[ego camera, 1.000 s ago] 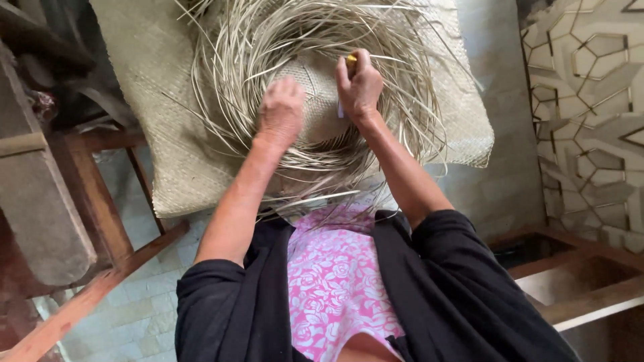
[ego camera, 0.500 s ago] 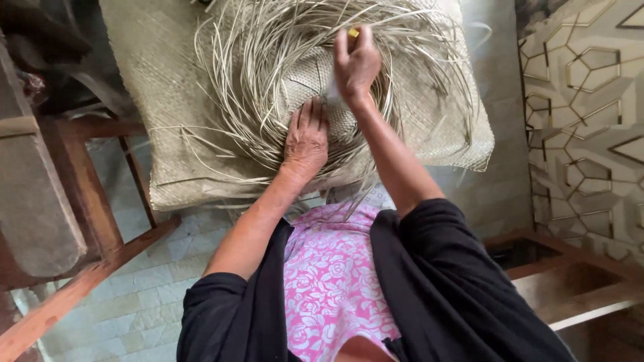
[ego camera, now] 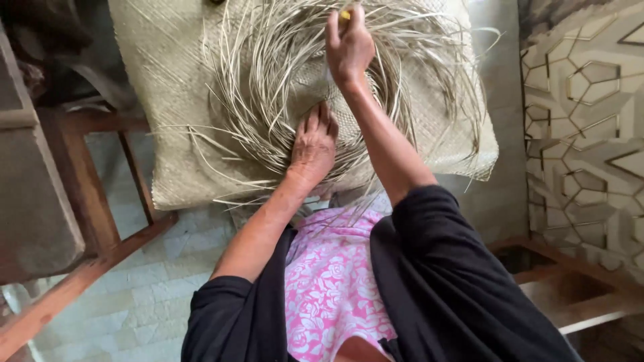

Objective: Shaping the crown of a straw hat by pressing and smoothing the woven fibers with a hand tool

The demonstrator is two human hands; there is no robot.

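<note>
Woven piece [ego camera: 349,114] mid-mat [ego camera: 174,100]: pressed under flat, spread left hand [ego camera: 313,144]; right hand [ego camera: 349,47] fingers pinched on yellow tool [ego camera: 344,15].

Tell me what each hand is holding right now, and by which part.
The right hand pinches a small yellow object at its fingertips; which part cannot be told. The left hand holds nothing, pressing flat on the woven pale straw piece.

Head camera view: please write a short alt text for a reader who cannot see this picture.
Seen from above, a person's left hand presses flat on a partly woven straw piece whose loose strands fan out in a ring. The right hand is raised over it, gripping a small yellow-tipped tool. The work lies on a woven mat, with a wooden frame on the left.
</note>
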